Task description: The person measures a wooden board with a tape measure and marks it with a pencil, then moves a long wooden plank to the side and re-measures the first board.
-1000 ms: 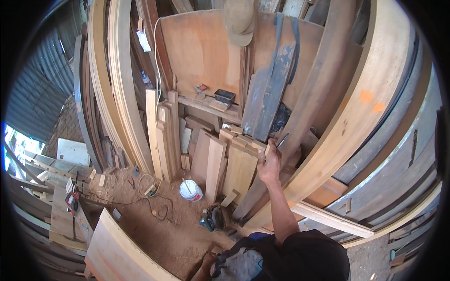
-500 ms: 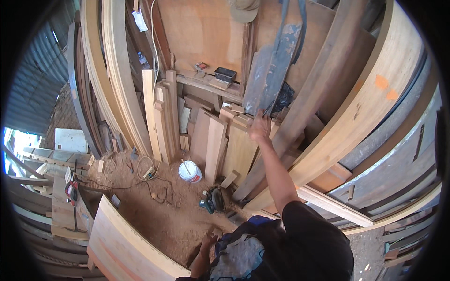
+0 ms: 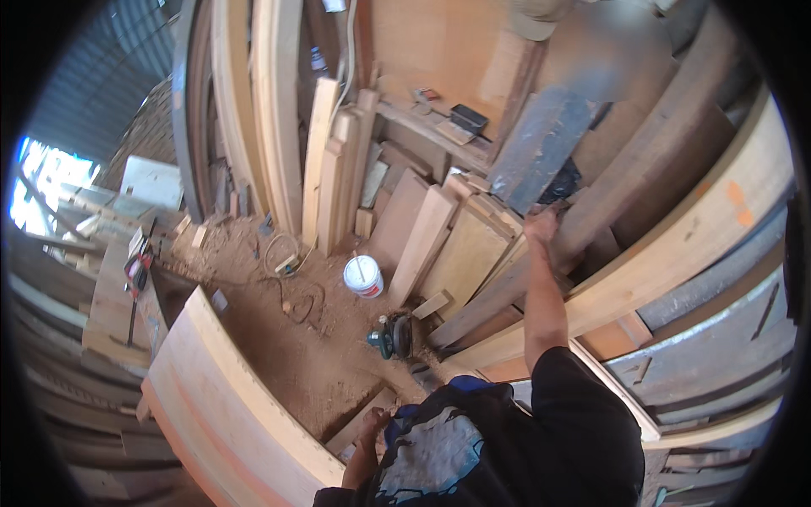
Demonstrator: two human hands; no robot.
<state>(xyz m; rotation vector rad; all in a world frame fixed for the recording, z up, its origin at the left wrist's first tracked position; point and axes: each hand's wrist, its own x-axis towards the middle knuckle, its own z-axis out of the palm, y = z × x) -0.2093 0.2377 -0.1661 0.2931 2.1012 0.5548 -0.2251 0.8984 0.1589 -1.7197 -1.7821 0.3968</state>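
Note:
My right hand (image 3: 541, 224) reaches out to the top of the leaning wood stack, just below a black plastic bag (image 3: 562, 182) and next to a thick dark beam (image 3: 621, 173). Its fingers are curled, and what they grip, if anything, is hidden. Low in front of my body, my left hand (image 3: 370, 427) is closed on a short brown wooden board (image 3: 342, 439). The board is tilted and partly covered by the hand. Several cut boards (image 3: 469, 258) lean together below my right hand, and a grey, paint-stained panel (image 3: 541, 144) stands behind it.
A green circular saw (image 3: 390, 338) lies on the dusty ground near a white bucket (image 3: 362, 276). A cable (image 3: 291, 313) loops farther left. A large curved plank (image 3: 220, 380) fills the lower left, and long pale planks (image 3: 279, 110) stand upright behind. A black tray (image 3: 469, 119) rests on a ledge.
The view has turned, so the surroundings shift mostly to the right. My right hand stays at the stack, now closer to the dark beam. The short board rises slightly with my left hand.

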